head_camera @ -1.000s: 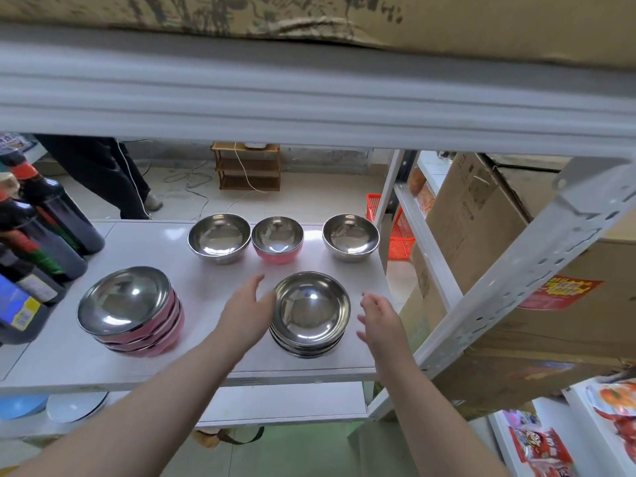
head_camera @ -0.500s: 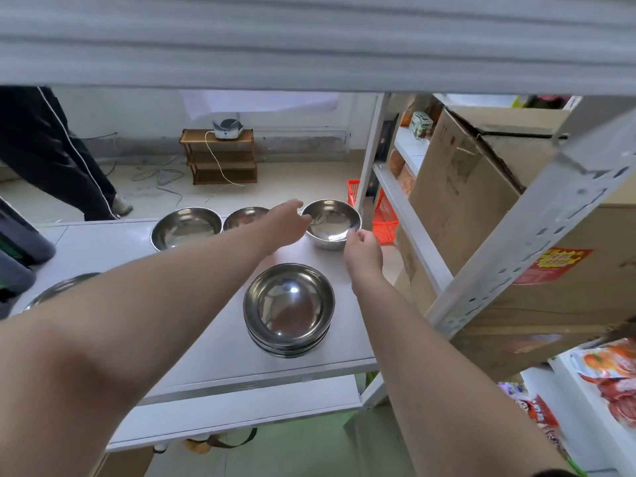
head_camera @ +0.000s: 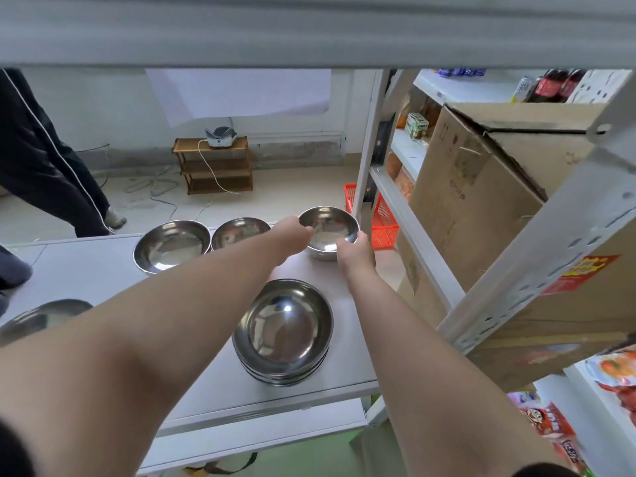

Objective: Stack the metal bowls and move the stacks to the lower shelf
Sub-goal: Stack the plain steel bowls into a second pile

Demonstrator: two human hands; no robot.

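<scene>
While both arms reach across white shelf [head_camera: 103, 270], left hand [head_camera: 292, 232] and right hand [head_camera: 356, 251] pinch opposite rims of far-right steel bowl [head_camera: 327, 232]; bowl stack [head_camera: 284, 330] nearer.

On the shelf [head_camera: 86, 270], three bowls sit in a back row; the rightmost bowl [head_camera: 328, 232] lies behind the stack [head_camera: 284, 333]; another stack [head_camera: 41, 318] sits far left.

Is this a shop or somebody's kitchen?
Probably a shop's stockroom, not a kitchen. White metal shelving holds a big cardboard box, snack packets and bottled drinks, and many alike metal bowls sit out together.
</scene>
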